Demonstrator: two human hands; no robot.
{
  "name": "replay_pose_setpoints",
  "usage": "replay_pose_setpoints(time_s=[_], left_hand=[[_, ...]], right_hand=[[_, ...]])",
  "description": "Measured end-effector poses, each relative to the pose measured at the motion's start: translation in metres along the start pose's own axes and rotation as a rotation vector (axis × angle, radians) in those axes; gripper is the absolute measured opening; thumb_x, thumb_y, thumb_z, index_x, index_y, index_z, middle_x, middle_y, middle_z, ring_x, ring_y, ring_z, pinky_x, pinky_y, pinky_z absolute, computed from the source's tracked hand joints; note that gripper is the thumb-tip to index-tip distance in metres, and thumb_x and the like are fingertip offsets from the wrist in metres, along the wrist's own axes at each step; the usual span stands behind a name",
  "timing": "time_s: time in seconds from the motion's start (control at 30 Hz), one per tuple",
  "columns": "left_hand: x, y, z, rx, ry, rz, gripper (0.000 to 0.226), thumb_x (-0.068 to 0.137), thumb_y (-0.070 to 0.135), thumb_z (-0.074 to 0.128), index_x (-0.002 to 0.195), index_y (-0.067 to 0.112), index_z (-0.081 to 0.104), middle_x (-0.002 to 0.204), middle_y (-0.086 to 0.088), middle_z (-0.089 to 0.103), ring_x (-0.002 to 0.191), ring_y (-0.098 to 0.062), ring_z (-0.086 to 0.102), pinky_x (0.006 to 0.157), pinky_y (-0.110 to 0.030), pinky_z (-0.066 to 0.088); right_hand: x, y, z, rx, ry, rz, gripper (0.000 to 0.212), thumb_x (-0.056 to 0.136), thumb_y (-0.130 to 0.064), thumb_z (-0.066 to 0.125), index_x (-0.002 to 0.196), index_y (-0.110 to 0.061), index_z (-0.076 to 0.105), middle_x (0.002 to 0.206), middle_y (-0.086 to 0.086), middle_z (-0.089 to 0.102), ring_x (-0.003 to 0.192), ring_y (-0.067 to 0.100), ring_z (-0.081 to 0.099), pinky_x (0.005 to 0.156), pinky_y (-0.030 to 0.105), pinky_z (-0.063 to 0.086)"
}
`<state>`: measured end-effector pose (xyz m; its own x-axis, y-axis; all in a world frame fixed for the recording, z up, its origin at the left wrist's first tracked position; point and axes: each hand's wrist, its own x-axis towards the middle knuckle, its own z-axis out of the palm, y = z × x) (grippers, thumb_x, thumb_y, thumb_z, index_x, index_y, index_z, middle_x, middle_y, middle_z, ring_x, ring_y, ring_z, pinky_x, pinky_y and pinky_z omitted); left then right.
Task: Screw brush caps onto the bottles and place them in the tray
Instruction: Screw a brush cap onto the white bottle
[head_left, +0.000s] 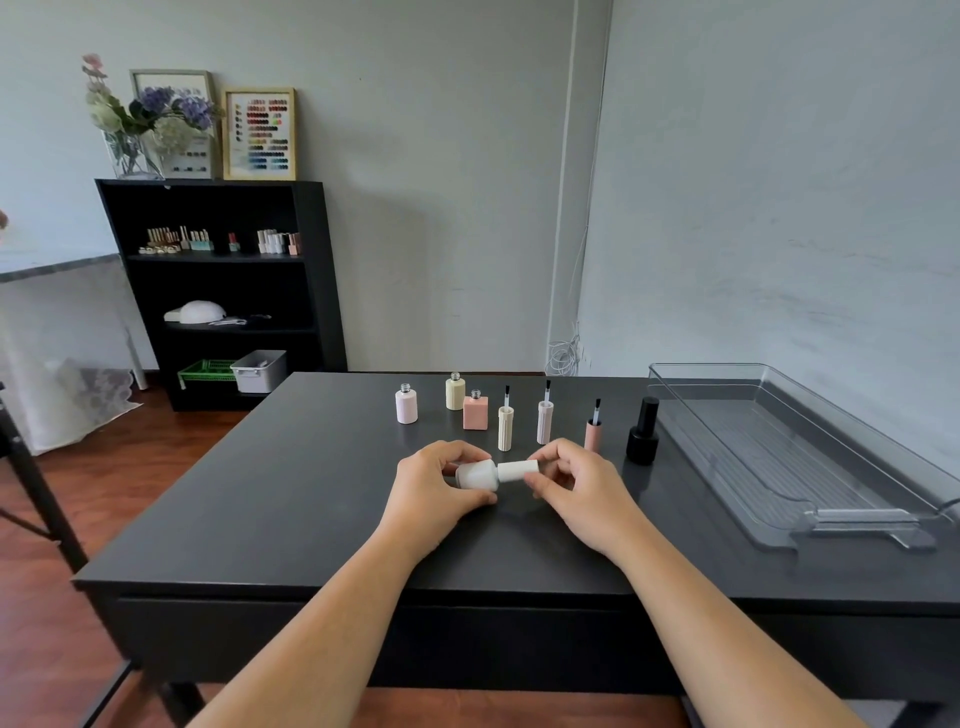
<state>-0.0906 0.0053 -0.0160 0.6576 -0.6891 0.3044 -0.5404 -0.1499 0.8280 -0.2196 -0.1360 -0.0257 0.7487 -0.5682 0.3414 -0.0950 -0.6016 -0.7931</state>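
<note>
My left hand grips a white bottle held sideways over the black table. My right hand pinches the white brush cap that sits on the bottle's neck. Behind stand three uncapped bottles: pale pink, cream and salmon. Three brush caps stand bristle-up: cream, pale pink and salmon. A capped black bottle stands beside them. The clear plastic tray lies at the right with nothing in it.
A black shelf unit with small bottles, a green basket and a grey bin stands at the back left. The wall runs close behind the tray. A dark stand leg is at the far left.
</note>
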Motion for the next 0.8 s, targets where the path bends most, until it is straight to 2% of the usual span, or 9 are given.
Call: replay_pose_setpoints(time_s=[0.07,0.13,0.27,0.43,0.5,0.57,0.67,0.73,0.8], left_hand=[[-0.0002,-0.0001,0.0001,0.003,-0.002,0.003,0.035,0.06,0.015,0.086,0.084,0.034,0.07,0.08,0.017,0.064,0.069,0.003,0.058,0.065,-0.01,0.047],[-0.0003,-0.0002,-0.0002,0.004,-0.004,0.005,0.034,0.06,0.016,0.086,0.085,0.034,0.071,0.08,0.017,0.064,0.071,0.001,0.059,0.064,-0.012,0.047],[-0.0002,0.0005,-0.0002,0.004,-0.005,-0.001,0.035,0.061,0.016,0.086,0.086,0.033,0.071,0.082,0.016,0.064,0.074,-0.001,0.06,0.065,-0.013,0.046],[-0.0003,0.0013,-0.0006,0.005,-0.011,-0.002,0.036,0.06,0.015,0.086,0.085,0.035,0.07,0.083,0.017,0.064,0.073,0.002,0.059,0.063,-0.008,0.045],[-0.0003,0.001,-0.0007,0.012,-0.011,0.001,0.035,0.061,0.016,0.086,0.086,0.035,0.07,0.085,0.017,0.064,0.076,0.0,0.059,0.064,-0.009,0.045],[-0.0001,0.0008,-0.0006,0.013,-0.011,0.002,0.035,0.061,0.016,0.086,0.087,0.033,0.07,0.085,0.017,0.064,0.077,-0.002,0.06,0.066,-0.012,0.047],[0.0003,0.0006,-0.0002,0.011,-0.01,0.001,0.035,0.061,0.015,0.086,0.086,0.034,0.07,0.084,0.017,0.064,0.076,-0.001,0.06,0.065,-0.011,0.047],[0.0006,0.0002,-0.0002,0.006,-0.008,0.003,0.036,0.06,0.015,0.086,0.085,0.035,0.07,0.084,0.018,0.064,0.074,0.003,0.059,0.063,-0.006,0.045],[0.0008,-0.0003,-0.0001,0.007,-0.009,0.009,0.036,0.06,0.016,0.086,0.085,0.035,0.07,0.085,0.017,0.065,0.075,0.003,0.059,0.064,-0.006,0.045]], right_hand=[[0.0008,-0.0001,0.0002,-0.006,0.014,0.019,0.016,0.089,-0.037,0.06,0.082,-0.023,0.064,0.064,0.0,0.069,0.053,0.0,0.051,0.054,0.014,0.04],[0.0004,-0.001,0.0007,0.003,0.024,0.02,0.015,0.086,-0.041,0.061,0.084,-0.027,0.064,0.065,0.001,0.069,0.054,0.0,0.051,0.055,0.013,0.04],[-0.0011,-0.0012,-0.0004,0.012,-0.007,-0.032,0.014,0.083,-0.024,0.067,0.087,-0.035,0.059,0.071,-0.006,0.063,0.058,-0.002,0.05,0.058,0.006,0.04],[0.0014,0.0001,0.0009,-0.011,0.018,0.014,0.014,0.087,-0.04,0.062,0.08,-0.028,0.063,0.063,-0.003,0.067,0.052,-0.001,0.05,0.051,0.01,0.038],[0.0015,0.0007,0.0007,0.007,0.011,0.002,0.006,0.084,-0.038,0.065,0.086,-0.032,0.063,0.066,-0.003,0.066,0.056,-0.001,0.051,0.054,0.008,0.04],[0.0005,0.0016,0.0002,0.009,-0.011,-0.03,0.012,0.084,-0.028,0.068,0.089,-0.036,0.06,0.068,-0.007,0.062,0.058,-0.002,0.05,0.058,0.007,0.041],[0.001,0.0006,-0.0002,-0.003,-0.008,0.003,0.006,0.088,-0.032,0.062,0.083,-0.031,0.061,0.067,-0.004,0.066,0.059,0.001,0.053,0.062,0.018,0.045],[0.0009,-0.0006,0.0002,0.02,0.008,0.019,0.013,0.089,-0.04,0.058,0.082,-0.029,0.063,0.067,-0.002,0.068,0.06,0.004,0.056,0.066,0.024,0.048],[0.0009,-0.001,-0.0004,0.029,0.005,0.007,0.005,0.086,-0.038,0.062,0.088,-0.033,0.062,0.07,-0.002,0.068,0.059,-0.001,0.053,0.062,0.011,0.044]])
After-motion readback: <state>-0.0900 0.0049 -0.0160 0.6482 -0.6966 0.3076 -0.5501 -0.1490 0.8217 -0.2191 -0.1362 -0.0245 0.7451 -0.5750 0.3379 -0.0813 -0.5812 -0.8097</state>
